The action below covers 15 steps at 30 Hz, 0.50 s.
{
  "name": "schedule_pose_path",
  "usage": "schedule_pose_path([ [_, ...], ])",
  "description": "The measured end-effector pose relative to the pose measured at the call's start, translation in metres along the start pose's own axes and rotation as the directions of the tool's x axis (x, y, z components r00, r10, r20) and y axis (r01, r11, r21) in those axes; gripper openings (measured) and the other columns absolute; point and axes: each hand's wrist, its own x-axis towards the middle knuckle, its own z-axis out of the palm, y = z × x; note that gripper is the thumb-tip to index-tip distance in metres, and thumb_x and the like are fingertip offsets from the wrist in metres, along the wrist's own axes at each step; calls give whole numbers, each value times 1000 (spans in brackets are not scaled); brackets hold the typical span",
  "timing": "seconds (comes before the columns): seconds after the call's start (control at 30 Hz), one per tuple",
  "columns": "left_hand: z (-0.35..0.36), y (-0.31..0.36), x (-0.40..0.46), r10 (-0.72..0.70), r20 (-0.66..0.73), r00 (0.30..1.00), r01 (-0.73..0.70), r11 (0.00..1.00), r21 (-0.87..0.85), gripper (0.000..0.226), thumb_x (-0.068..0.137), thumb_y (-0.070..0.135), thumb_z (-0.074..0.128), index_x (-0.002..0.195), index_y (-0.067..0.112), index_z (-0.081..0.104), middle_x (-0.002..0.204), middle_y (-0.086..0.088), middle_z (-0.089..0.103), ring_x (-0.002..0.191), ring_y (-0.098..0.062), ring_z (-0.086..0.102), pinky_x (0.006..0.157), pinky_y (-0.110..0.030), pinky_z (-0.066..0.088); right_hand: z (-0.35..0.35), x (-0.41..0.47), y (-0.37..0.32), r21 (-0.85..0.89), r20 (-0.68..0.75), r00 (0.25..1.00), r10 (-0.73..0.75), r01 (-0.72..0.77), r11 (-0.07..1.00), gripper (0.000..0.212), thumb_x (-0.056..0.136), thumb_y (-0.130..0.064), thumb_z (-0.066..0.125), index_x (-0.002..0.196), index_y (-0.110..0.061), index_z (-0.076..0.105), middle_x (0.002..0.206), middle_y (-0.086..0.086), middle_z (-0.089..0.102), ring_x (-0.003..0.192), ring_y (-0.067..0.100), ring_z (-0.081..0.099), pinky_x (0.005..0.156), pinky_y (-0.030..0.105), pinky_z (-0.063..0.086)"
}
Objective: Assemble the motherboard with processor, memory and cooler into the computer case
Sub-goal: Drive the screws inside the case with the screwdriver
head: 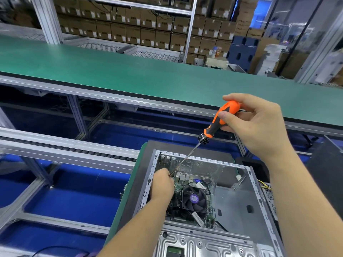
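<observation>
Head view. Nearest the camera, at the bottom edge, lies the stamped grey metal panel [194, 243] of the open silver steel computer case [239, 204], which rests on its side on a dark mat. The green motherboard [177, 184] sits inside along the case's left wall, with its black square cooler fan [194, 199] bearing a purple centre label.

The left hand [161, 186] is low in the case by the left wall, fingers curled down around the lower end of the shaft; the tip and any screw beneath it are hidden, so I cannot tell whether it pinches a screw. The right hand [254, 125] grasps the orange-and-black handled screwdriver [219, 119], thumb and fingers wrapped round the handle, the long steel shaft slanting down and left. A dark clump [203, 139], probably spare screws on a magnetic collar, clings just under the handle.

Likely step: driving 1 mounting screw at the board's far-left corner.

Risks, as I judge them:
- The shaft is tilted, so the tip could cam out and gouge the board.
- The clump could shed a screw among the components.
- Hard pressure might cross-thread the standoff.
</observation>
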Motion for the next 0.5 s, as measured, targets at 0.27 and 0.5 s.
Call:
schedule_pose_path([
  [0.27,-1,1,0,-18,-1,1000,18,998,-55,12,95,8,55,84,13,54,80,-1,57,60,-11,45,48,-22,37,1,0,1,-10,-4,1000,4,-4,1000,34,85,-5,78,104,-33,70,90,2,73,80,20,76,69,30,63],
  [0.5,-1,1,-4,-119,63,991,121,992,-42,25,95,15,57,77,15,40,67,-2,47,56,-17,44,51,-29,40,2,1,1,-17,-10,1000,-8,8,1000,35,85,-5,78,104,-34,69,93,2,72,81,20,76,69,31,63],
])
